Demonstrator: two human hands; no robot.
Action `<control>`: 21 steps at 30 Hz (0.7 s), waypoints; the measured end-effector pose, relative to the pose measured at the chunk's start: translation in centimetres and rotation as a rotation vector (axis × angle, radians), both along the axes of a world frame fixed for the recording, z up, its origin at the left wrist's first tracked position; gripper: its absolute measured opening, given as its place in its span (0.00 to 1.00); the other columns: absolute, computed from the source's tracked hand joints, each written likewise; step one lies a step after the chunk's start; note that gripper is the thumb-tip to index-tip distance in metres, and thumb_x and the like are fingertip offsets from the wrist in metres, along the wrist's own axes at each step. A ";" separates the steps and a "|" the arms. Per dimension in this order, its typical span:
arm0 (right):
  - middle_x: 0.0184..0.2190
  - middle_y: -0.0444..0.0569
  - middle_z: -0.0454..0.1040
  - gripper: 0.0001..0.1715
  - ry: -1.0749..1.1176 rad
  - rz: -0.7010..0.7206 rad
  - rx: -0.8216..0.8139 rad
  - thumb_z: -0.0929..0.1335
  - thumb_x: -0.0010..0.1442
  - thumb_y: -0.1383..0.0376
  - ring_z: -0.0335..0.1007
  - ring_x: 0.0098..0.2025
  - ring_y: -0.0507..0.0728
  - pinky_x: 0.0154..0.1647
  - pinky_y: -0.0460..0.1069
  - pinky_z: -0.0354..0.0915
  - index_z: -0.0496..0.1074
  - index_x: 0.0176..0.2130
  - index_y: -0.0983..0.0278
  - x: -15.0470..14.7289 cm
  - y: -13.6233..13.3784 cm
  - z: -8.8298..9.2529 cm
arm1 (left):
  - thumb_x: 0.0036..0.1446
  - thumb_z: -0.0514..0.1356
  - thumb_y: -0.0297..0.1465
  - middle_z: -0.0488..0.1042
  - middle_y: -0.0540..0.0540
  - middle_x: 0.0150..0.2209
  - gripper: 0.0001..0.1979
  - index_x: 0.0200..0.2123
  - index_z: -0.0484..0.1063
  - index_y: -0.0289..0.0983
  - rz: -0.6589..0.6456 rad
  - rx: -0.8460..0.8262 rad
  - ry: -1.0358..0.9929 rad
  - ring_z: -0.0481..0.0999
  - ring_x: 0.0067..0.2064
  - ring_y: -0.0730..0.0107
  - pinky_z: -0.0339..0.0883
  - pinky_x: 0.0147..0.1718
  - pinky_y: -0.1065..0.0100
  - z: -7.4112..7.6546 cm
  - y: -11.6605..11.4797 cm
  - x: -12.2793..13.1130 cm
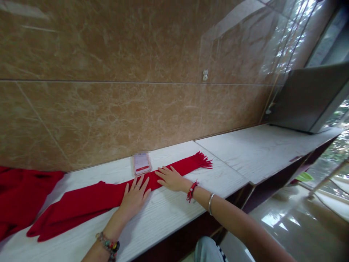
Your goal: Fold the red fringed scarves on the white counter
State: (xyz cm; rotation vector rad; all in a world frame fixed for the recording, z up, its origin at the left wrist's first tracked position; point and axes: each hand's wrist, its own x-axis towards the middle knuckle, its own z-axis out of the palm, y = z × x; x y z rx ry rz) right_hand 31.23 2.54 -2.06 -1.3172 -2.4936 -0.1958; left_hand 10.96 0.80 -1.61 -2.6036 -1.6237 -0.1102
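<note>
A long red scarf (pixel 89 197) lies folded lengthwise on the white wood-grain counter, its fringed end pointing right. Its left part is wider and looser, with layers showing at the end. My left hand (pixel 135 194) rests flat on the middle of the scarf, fingers spread. Just to its right, my right hand (pixel 170 179) also presses flat on the cloth with its fingers extended. Neither hand grips the fabric. Behind the scarf, close to my left fingertips, sits a phone (pixel 141 164) in a clear pinkish case, screen up.
More red cloth (pixel 24 196) is heaped at the counter's left end. The white counter (pixel 231 145) runs along a brown marble-tiled wall (pixel 136 116). A large grey box-shaped appliance (pixel 302 98) stands at its far right. Below are open shelves and a green basin (pixel 304 177).
</note>
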 end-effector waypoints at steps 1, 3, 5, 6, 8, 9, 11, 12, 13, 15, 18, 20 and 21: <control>0.58 0.55 0.56 0.27 -0.023 -0.021 0.002 0.53 0.64 0.56 0.49 0.59 0.62 0.55 0.63 0.51 0.55 0.58 0.63 1.1 0.1 -0.3 | 0.61 0.42 0.40 0.44 0.41 0.63 0.25 0.60 0.50 0.40 0.032 -0.024 0.023 0.42 0.62 0.50 0.44 0.53 0.41 0.3 -0.3 0.1; 0.59 0.55 0.55 0.26 -0.075 -0.083 0.008 0.53 0.64 0.57 0.49 0.60 0.62 0.55 0.63 0.51 0.54 0.58 0.63 4.2 0.3 -0.9 | 0.61 0.40 0.40 0.41 0.41 0.63 0.25 0.61 0.48 0.40 0.073 -0.066 0.043 0.40 0.63 0.49 0.43 0.53 0.40 0.8 -0.7 0.3; 0.59 0.56 0.54 0.25 -0.148 -0.158 0.007 0.53 0.64 0.59 0.47 0.60 0.63 0.54 0.65 0.51 0.55 0.58 0.63 8.1 0.6 -1.4 | 0.61 0.39 0.40 0.39 0.42 0.63 0.26 0.61 0.46 0.41 0.092 -0.100 0.042 0.38 0.63 0.50 0.43 0.52 0.39 1.2 -0.8 0.5; 0.60 0.56 0.53 0.25 -0.177 -0.210 0.003 0.53 0.64 0.60 0.46 0.60 0.63 0.54 0.66 0.51 0.55 0.58 0.63 10.0 0.7 -1.6 | 0.61 0.39 0.40 0.38 0.42 0.63 0.25 0.61 0.45 0.41 0.097 -0.113 0.040 0.38 0.63 0.50 0.42 0.52 0.39 1.3 -0.9 0.5; 0.60 0.56 0.52 0.25 -0.206 -0.326 -0.029 0.52 0.64 0.62 0.46 0.60 0.65 0.51 0.67 0.53 0.54 0.59 0.62 13.4 1.0 -1.8 | 0.61 0.38 0.39 0.39 0.42 0.63 0.25 0.61 0.45 0.41 0.104 -0.133 0.033 0.38 0.63 0.51 0.42 0.53 0.39 1.3 -0.8 0.5; 0.60 0.56 0.53 0.25 -0.216 -0.374 -0.049 0.52 0.64 0.63 0.47 0.60 0.65 0.51 0.68 0.53 0.54 0.59 0.62 14.7 1.1 -1.7 | 0.61 0.38 0.38 0.39 0.42 0.63 0.25 0.61 0.45 0.41 0.103 -0.135 0.027 0.39 0.63 0.52 0.42 0.53 0.40 1.3 -0.7 0.4; 0.59 0.56 0.55 0.25 -0.212 -0.454 -0.053 0.53 0.63 0.63 0.48 0.60 0.65 0.51 0.68 0.53 0.55 0.58 0.62 15.8 1.2 -1.4 | 0.61 0.39 0.38 0.41 0.42 0.63 0.25 0.61 0.46 0.41 0.097 -0.120 0.011 0.39 0.63 0.52 0.42 0.53 0.40 1.0 -0.6 0.4; 0.59 0.57 0.55 0.25 -0.200 -0.470 -0.035 0.53 0.63 0.62 0.48 0.60 0.65 0.52 0.67 0.52 0.56 0.58 0.64 15.6 1.3 -1.1 | 0.61 0.39 0.38 0.41 0.42 0.63 0.24 0.61 0.46 0.41 0.094 -0.110 0.001 0.40 0.63 0.52 0.42 0.53 0.40 0.9 -0.6 0.4; 0.59 0.58 0.54 0.25 -0.181 -0.467 -0.010 0.54 0.63 0.62 0.47 0.60 0.66 0.53 0.67 0.51 0.56 0.58 0.65 14.8 1.5 -0.8 | 0.61 0.40 0.38 0.43 0.42 0.63 0.24 0.61 0.47 0.41 0.091 -0.097 -0.010 0.41 0.63 0.52 0.42 0.53 0.40 0.8 -0.6 0.5; 0.59 0.60 0.52 0.27 -0.126 -0.399 0.019 0.54 0.63 0.60 0.45 0.61 0.65 0.54 0.66 0.49 0.55 0.58 0.69 11.7 1.8 -0.1 | 0.62 0.40 0.38 0.46 0.42 0.63 0.24 0.60 0.50 0.41 0.078 -0.057 -0.031 0.45 0.62 0.52 0.44 0.53 0.42 0.8 -0.8 0.6; 0.60 0.59 0.51 0.29 -0.043 -0.194 -0.020 0.52 0.63 0.57 0.42 0.62 0.63 0.56 0.64 0.47 0.53 0.59 0.70 5.2 1.7 0.5 | 0.61 0.42 0.38 0.51 0.42 0.61 0.22 0.58 0.55 0.40 0.061 0.082 -0.057 0.49 0.61 0.55 0.45 0.55 0.45 1.4 -1.2 0.0; 0.60 0.57 0.51 0.30 -0.014 -0.055 -0.051 0.52 0.63 0.56 0.42 0.62 0.62 0.57 0.63 0.47 0.53 0.59 0.68 1.4 1.1 0.3 | 0.61 0.43 0.39 0.53 0.42 0.61 0.22 0.56 0.58 0.40 0.094 0.201 -0.062 0.49 0.61 0.55 0.44 0.55 0.46 2.0 -1.3 -2.0; 0.60 0.57 0.51 0.30 -0.012 0.001 -0.058 0.52 0.63 0.55 0.43 0.62 0.62 0.56 0.62 0.48 0.52 0.59 0.68 0.0 0.8 0.1 | 0.61 0.44 0.39 0.54 0.42 0.60 0.22 0.55 0.59 0.40 0.130 0.249 -0.061 0.49 0.61 0.54 0.44 0.55 0.46 2.4 -1.2 -3.5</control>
